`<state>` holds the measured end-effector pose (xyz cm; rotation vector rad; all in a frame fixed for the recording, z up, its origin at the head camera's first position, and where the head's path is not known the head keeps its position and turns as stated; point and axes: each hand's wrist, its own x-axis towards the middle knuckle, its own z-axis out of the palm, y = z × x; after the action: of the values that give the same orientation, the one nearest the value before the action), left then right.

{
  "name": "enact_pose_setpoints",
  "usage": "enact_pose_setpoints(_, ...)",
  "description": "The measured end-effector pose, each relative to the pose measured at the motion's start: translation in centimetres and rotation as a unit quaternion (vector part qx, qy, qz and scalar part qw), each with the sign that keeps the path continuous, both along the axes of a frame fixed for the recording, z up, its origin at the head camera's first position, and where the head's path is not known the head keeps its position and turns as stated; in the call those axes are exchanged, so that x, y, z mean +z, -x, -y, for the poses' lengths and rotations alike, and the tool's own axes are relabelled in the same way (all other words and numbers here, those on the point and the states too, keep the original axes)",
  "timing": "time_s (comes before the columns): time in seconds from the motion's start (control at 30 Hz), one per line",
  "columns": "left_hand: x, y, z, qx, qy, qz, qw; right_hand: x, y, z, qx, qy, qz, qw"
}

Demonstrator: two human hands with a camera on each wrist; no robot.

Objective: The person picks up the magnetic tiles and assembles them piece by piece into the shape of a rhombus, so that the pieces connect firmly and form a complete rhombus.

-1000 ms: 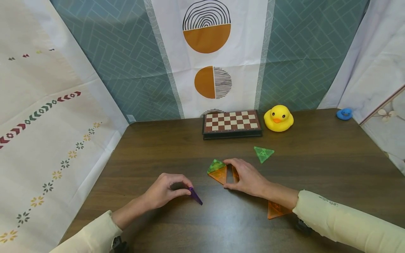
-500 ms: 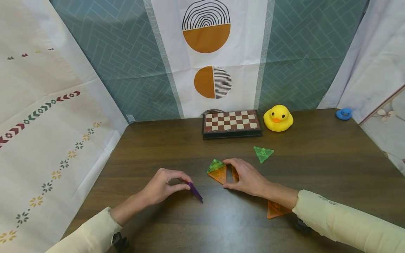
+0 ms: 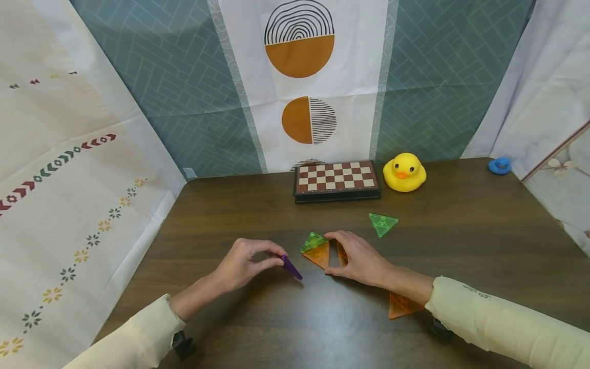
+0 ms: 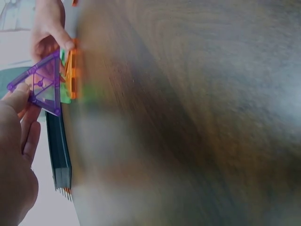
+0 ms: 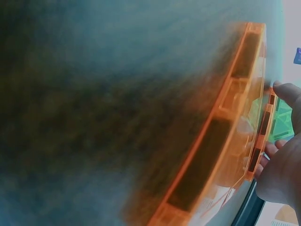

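My left hand (image 3: 246, 266) pinches a purple triangular magnetic tile (image 3: 292, 268) by one corner, holding it tilted over the table. In the left wrist view this purple tile (image 4: 57, 94) shows its open frame. My right hand (image 3: 361, 258) grips orange triangular tiles, thumb at the near end and index finger at the far end. One orange tile (image 3: 319, 254) faces left, and another (image 3: 342, 254) shows inside the curve of the hand. A green tile (image 3: 314, 241) adjoins the left orange one. Fingers partly hide the orange tiles.
A loose green triangular tile (image 3: 383, 224) lies beyond my right hand. Under my right forearm is a further orange tile (image 3: 402, 306). A folded chessboard (image 3: 337, 182), a yellow rubber duck (image 3: 404, 172) and a small blue duck (image 3: 500, 165) stand along the back of the table (image 3: 239, 215).
My left hand has moved forward and to the right with the purple tile, closer to the orange and green tiles. The right hand has kept its place.
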<state>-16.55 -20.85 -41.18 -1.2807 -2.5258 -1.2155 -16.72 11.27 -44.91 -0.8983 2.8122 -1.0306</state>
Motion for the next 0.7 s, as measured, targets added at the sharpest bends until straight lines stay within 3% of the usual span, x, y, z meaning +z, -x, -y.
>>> enact_pose_setpoints(0.47,0.2,1.0,-2.1,0.047,0.015,-0.012,0.9987,-0.2,0.0,0.0,-0.003,0.001,0.0,1.0)
enact_pose_setpoints(0.7,0.0,1.6,-3.3,0.046,0.008,-0.016,0.9988,-0.1,0.1,0.0,0.001,0.007,0.005,1.0)
